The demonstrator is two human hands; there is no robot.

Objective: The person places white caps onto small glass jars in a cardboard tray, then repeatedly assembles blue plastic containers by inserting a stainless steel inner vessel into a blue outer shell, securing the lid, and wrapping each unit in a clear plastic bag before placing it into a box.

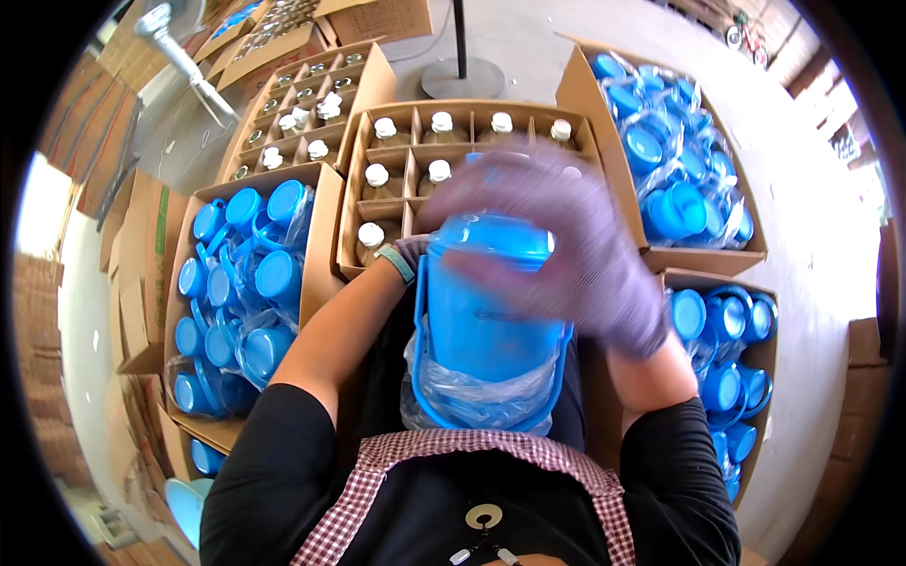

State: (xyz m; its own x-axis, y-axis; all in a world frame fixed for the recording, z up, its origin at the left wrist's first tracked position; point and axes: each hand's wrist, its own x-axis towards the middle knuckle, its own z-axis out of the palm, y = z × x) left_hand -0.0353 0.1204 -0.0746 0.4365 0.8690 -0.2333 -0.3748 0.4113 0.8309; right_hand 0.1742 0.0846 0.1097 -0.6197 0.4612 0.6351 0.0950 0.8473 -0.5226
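Observation:
A blue plastic container (pixel 491 321) with a loop handle stands in front of my body, between my arms. Crumpled clear plastic film (pixel 486 387) surrounds its lower part. My right hand (pixel 585 250), in a purple-grey glove, is smeared by motion. Its thumb crosses the front of the container near the top, while its fingers curve over the far side. At the container's left edge is my gloved left hand (pixel 411 251); its fingers are hidden behind the container. Just beyond, a divided cardboard box (pixel 349 203) holds clear bottles with white caps (pixel 442 123).
Cartons of similar blue containers stand at the left (pixel 226 292), far right (pixel 675 151) and near right (pixel 722 368). Another divided box (pixel 307 113) of bottles is at the far left. Beyond them is a black pole on a round base (pixel 462 79). Folded cardboard (pixel 142 264) leans at the left.

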